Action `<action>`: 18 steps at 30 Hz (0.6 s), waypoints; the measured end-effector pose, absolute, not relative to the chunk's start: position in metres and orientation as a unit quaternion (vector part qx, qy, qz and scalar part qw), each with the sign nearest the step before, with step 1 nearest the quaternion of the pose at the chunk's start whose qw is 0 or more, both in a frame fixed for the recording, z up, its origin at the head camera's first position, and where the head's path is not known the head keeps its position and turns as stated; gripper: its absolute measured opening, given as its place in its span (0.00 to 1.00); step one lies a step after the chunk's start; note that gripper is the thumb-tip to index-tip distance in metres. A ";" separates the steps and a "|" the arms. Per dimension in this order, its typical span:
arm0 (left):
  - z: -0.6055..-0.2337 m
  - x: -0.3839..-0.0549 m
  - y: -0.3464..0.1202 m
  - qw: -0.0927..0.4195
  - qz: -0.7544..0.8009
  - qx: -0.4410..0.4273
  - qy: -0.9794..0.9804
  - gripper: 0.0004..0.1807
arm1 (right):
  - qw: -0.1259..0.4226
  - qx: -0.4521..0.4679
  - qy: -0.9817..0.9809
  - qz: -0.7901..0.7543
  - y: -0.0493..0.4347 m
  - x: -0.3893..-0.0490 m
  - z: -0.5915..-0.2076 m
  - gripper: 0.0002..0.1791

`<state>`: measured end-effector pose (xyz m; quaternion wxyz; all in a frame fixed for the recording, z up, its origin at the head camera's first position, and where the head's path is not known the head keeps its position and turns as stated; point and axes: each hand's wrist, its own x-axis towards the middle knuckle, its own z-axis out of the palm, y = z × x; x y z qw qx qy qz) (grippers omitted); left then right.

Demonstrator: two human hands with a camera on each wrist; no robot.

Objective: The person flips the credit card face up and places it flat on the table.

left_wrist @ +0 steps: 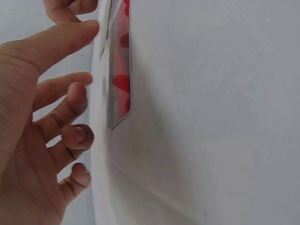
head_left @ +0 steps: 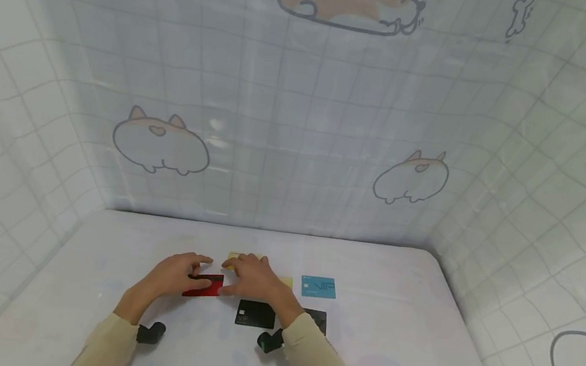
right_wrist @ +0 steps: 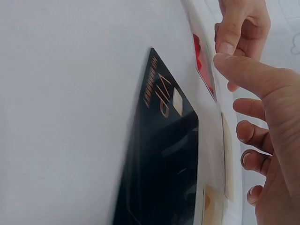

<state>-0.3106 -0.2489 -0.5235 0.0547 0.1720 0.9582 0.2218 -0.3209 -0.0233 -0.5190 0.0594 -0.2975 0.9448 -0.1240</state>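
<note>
A red card (head_left: 212, 286) lies between my two hands on the white tabletop. My left hand (head_left: 173, 272) is at its left side, thumb near the card and the other fingers loosely bent, gripping nothing. From the right, my right hand (head_left: 256, 279) reaches over, its thumb by the red card's right end and its fingers over a yellow card (head_left: 232, 256). In the left wrist view the red card (left_wrist: 121, 79) lies beside the left fingertips. A black VIP card (right_wrist: 161, 150) shows large in the right wrist view, below the right hand (right_wrist: 281, 122).
A second yellow card (head_left: 287, 281) shows behind the right wrist. To its right lies a blue card (head_left: 319, 287). Another black card (head_left: 316, 319) is partly covered by the right forearm. Black wrist cameras hang under both arms. Patterned sheets (head_left: 294, 171) wall the table's back and sides.
</note>
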 end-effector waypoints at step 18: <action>-0.519 -0.286 -0.267 0.063 0.209 0.159 0.963 0.35 | 0.050 -0.299 0.949 -0.088 -0.032 -0.306 -0.522 0.40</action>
